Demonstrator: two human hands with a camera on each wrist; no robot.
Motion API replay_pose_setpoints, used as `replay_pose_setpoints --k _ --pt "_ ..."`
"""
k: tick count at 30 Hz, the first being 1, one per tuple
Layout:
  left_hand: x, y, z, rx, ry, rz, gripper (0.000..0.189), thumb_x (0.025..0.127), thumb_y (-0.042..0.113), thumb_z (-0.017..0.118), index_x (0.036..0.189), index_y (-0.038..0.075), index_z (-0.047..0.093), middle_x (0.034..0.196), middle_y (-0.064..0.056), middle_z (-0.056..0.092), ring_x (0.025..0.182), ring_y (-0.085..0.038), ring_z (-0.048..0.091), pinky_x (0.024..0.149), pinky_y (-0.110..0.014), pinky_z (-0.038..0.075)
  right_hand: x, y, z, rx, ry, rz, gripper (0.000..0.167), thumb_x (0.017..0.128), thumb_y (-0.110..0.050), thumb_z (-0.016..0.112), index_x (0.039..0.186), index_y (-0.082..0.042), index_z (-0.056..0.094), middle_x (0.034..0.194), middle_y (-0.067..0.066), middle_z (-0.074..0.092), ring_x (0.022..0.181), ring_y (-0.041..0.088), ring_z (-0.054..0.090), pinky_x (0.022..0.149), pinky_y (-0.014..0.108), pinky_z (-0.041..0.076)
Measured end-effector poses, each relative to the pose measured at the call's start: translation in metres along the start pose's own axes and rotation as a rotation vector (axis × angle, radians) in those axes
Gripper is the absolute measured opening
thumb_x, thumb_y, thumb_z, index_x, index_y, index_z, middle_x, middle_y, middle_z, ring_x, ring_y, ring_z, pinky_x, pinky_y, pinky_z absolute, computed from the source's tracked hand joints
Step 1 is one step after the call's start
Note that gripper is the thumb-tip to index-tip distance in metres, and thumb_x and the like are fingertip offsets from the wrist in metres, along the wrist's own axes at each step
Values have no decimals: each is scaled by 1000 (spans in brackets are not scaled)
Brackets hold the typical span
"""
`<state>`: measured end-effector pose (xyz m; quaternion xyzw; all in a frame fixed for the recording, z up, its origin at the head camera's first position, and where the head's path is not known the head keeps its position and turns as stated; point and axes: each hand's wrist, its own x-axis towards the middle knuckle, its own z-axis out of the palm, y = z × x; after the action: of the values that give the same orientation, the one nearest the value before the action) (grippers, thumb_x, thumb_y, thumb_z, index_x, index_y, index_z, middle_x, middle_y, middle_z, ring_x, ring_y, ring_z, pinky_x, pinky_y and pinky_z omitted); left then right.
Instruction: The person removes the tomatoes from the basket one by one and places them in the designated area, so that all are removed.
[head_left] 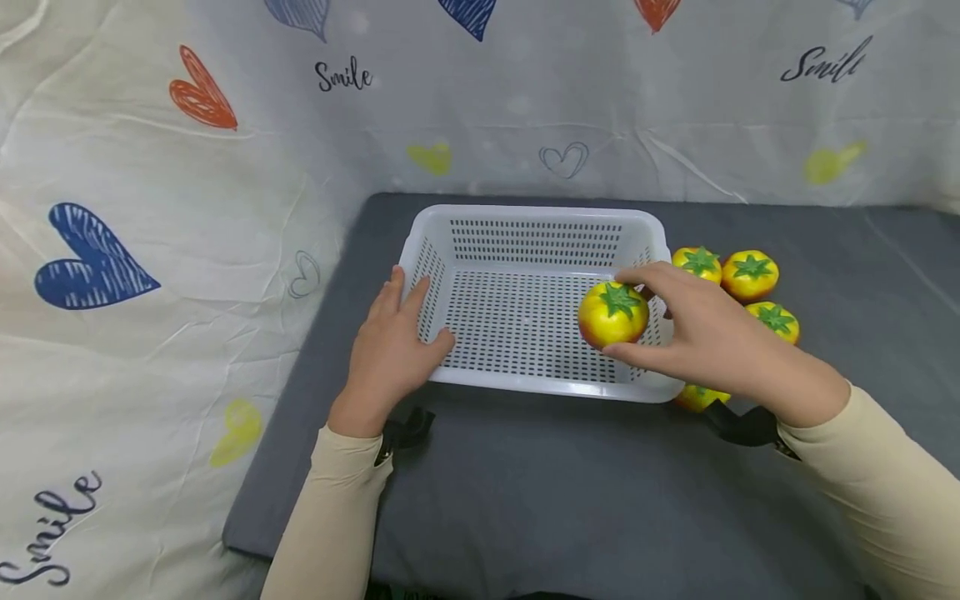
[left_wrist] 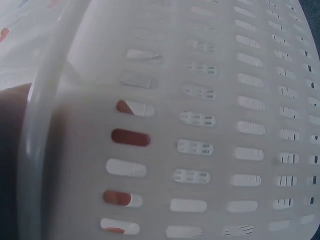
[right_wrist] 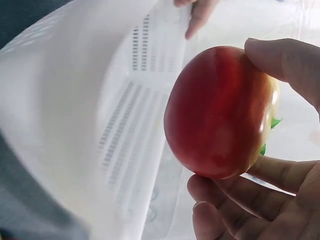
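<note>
A white slotted plastic basket stands on the dark grey tabletop. Over its right end, my right hand holds a tomato, yellow on top with a green star-shaped calyx. From the right wrist view, the tomato's underside is glossy red, with the thumb on one side and fingers on the other. My left hand rests at the basket's left rim, fingers and thumb spread and extended over it. Parts of those fingers show through the slots of the basket wall in the left wrist view.
Several more tomatoes lie right of the basket, one partly hidden under the right forearm. A pale cloth printed with hearts and "Smile" hangs behind and to the left of the grey tabletop.
</note>
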<state>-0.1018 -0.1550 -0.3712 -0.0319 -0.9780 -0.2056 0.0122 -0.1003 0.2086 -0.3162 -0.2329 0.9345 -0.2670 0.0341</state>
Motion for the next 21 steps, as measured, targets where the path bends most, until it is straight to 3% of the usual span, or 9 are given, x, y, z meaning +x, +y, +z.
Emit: replay_pose_setpoints --k 7,12,16,18,21 --pt "1 -1 0 6 -5 1 80 94 41 63 164 11 37 175 -19 12 160 -43 19 116 -70 32 -30 21 -8 -2 17 95 82 81 -48 89 145 -8 56 137 12 62 110 32 61 89 57 55" --pt "0 -5 -1 8 4 -11 81 93 40 62 164 11 37 175 -19 12 160 -43 19 116 -70 33 -45 30 -9 -44 79 78 82 77 -44 93 142 -6 58 133 13 64 103 28 62 79 41 56" --pt "0 -5 -3 10 2 -18 80 94 39 62 164 10 37 175 -19 12 160 -44 18 115 -71 33 -58 35 -11 -62 119 91 85 75 -40 95 142 -5 57 134 16 62 106 31 62 80 41 58" --pt "0 -4 -2 7 -4 -18 80 94 38 62 164 11 37 176 -18 11 160 -44 18 115 -71 33 -69 40 -12 -71 148 114 85 74 -38 97 142 -4 57 132 18 62 106 33 63 81 33 57" --pt "1 -2 0 1 -9 -12 80 94 39 63 164 11 37 176 -18 11 160 -43 17 116 -70 32 -86 49 -14 -117 177 170 88 72 -38 97 141 -1 57 128 22 62 96 34 62 67 25 50"
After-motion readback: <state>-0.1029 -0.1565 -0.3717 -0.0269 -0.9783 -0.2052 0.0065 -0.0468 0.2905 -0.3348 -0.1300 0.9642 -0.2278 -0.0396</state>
